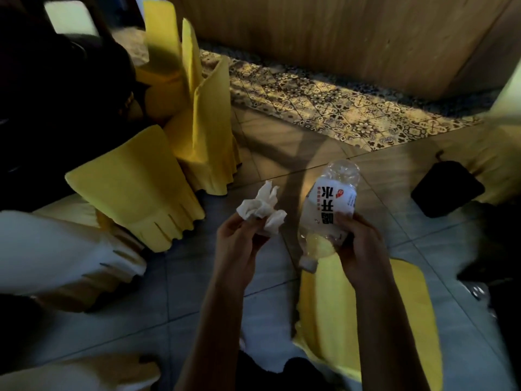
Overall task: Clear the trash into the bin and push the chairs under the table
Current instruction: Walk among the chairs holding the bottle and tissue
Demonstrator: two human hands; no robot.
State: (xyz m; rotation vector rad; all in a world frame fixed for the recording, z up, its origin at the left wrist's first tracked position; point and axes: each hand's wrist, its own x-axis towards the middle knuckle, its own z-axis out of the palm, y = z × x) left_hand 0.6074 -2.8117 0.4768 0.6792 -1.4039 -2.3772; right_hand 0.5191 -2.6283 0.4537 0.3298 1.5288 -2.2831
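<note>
My left hand (239,238) is closed on a crumpled white tissue (263,210), held out in front of me. My right hand (358,244) grips a clear plastic water bottle (329,204) with a white label, its cap end pointing down toward me. A black bin (446,189) stands on the floor to the right, a little beyond the bottle. Yellow-covered chairs (132,190) stand at the left around a dark table (42,108), and another yellow chair (366,320) sits just below my right forearm.
More yellow chairs (208,131) line the table's far side. White cloth-covered shapes (56,249) lie at the lower left. A wooden wall (338,38) and a strip of patterned tiles (324,103) run behind. Grey floor tiles spread between the chairs and the bin.
</note>
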